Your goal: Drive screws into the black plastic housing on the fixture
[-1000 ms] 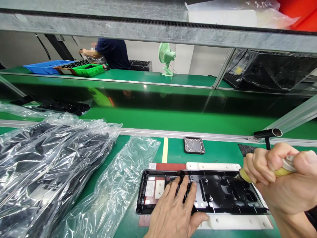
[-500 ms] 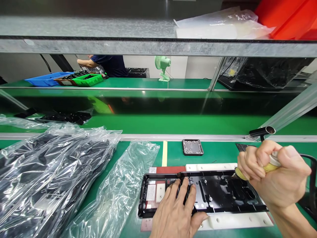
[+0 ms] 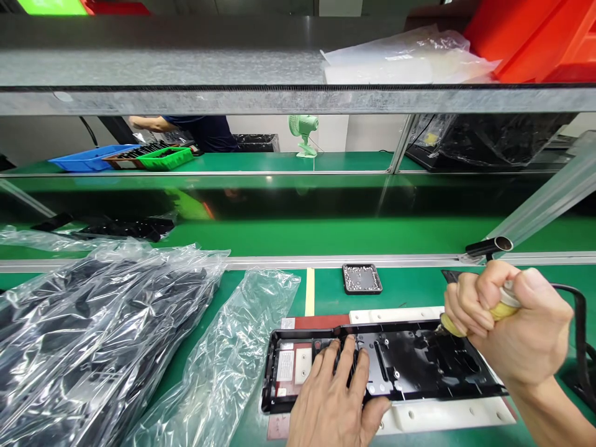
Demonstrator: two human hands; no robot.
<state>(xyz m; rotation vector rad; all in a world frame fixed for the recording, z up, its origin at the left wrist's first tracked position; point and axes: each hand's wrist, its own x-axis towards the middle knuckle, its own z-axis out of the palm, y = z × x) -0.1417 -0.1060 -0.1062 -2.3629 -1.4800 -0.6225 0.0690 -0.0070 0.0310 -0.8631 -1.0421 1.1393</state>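
I see the left hand (image 3: 338,403) lying flat, fingers spread, gripping nothing, pressing the black panel (image 3: 400,366) at lower centre of the frame. The right hand (image 3: 510,323) is fisted around a yellowish screwdriver (image 3: 470,316), its tip apparently meeting the panel's right part.

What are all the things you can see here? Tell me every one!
panel: 1, black, on the white jig
jig: 1, white, near bench
screw tray: 1, dark, behind the jig
plastic bags: several, clear, left
fan: 1, pale green, far bench
bins: 3, blue, brown, green, far left
co-worker: 1, dark shirt, far bench
screwdriver: 1, yellow, in right hand
left hand: flat on panel
right hand: closed round screwdriver
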